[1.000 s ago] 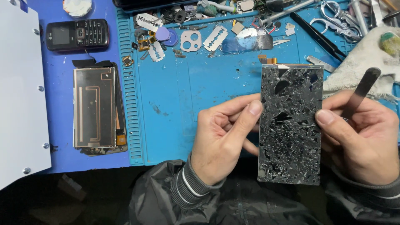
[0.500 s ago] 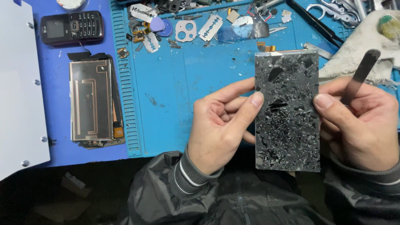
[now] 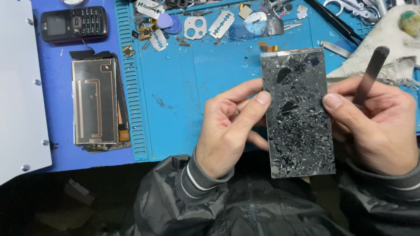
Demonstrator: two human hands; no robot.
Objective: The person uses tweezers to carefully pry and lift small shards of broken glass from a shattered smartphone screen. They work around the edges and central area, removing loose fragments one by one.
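Head view: we look down at two bare hands over a blue work mat (image 3: 183, 109), dark jacket sleeves at the bottom edge.
Panel: we hold a shattered phone screen panel (image 3: 297, 113) upright between both hands, above the lap and the near edge of the mat; its dark surface is cracked all over, with a few larger flakes near the top.
Left hand: our left hand (image 3: 229, 126) grips the panel's left edge, thumb tip pressed on the front, the other fingers curled behind it.
Right hand: our right hand (image 3: 378, 126) clamps the panel's right edge with the thumb on the front, and also holds a flat metal pry tool (image 3: 371, 74) that sticks up and away from the fingers.
Left of the mat: an opened phone body (image 3: 96, 105) with a metal plate lies face up, half on the mat's ridged strip; a small dark keypad phone (image 3: 73, 25) lies beyond it, and a white panel (image 3: 19, 87) fills the left edge.
Far side of the mat: razor blades (image 3: 222, 24), small metal parts and round blue picks (image 3: 168, 22) lie scattered.
Upper right: a pale cloth (image 3: 393, 43) lies beside tweezers (image 3: 337, 24); scissors handles (image 3: 350, 6) show near the top edge.
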